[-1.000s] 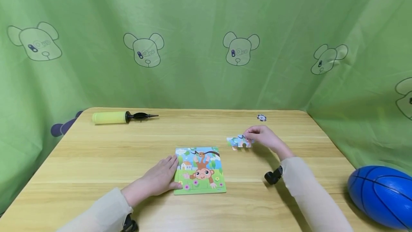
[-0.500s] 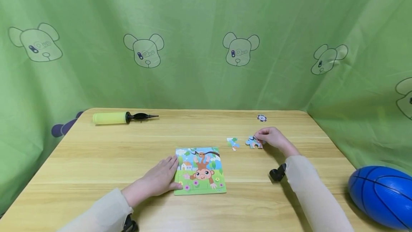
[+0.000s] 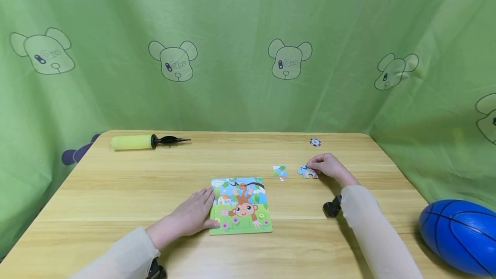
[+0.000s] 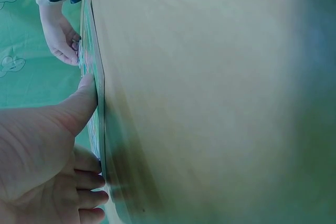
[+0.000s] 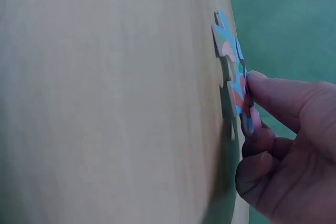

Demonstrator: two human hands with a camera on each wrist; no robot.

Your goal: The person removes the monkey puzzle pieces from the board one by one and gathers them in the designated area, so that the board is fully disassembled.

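A square monkey jigsaw puzzle [image 3: 242,206] lies on the table in the head view. My left hand [image 3: 193,212] rests at its left side, fingers straight along the edge and the thumb over the lower left corner. Farther back to the right, my right hand [image 3: 327,168] pinches a blue puzzle piece [image 5: 228,45] with orange patches between thumb and fingers. In the right wrist view the piece sits just over the wood, its shadow beside it. Another puzzle piece [image 3: 280,172], blue and green, lies to its left.
A yellow hand pump [image 3: 133,142] lies at the table's back left. Behind the right hand is a small round chip [image 3: 315,142]. A blue ball [image 3: 459,236] stands at the right edge. Green curtain [image 3: 240,106] surrounds the wooden table [image 3: 116,201].
My right hand has drawn the pinched piece rightward, apart from the other loose piece, then lowered it slightly. The left hand and the puzzle have stayed in place.
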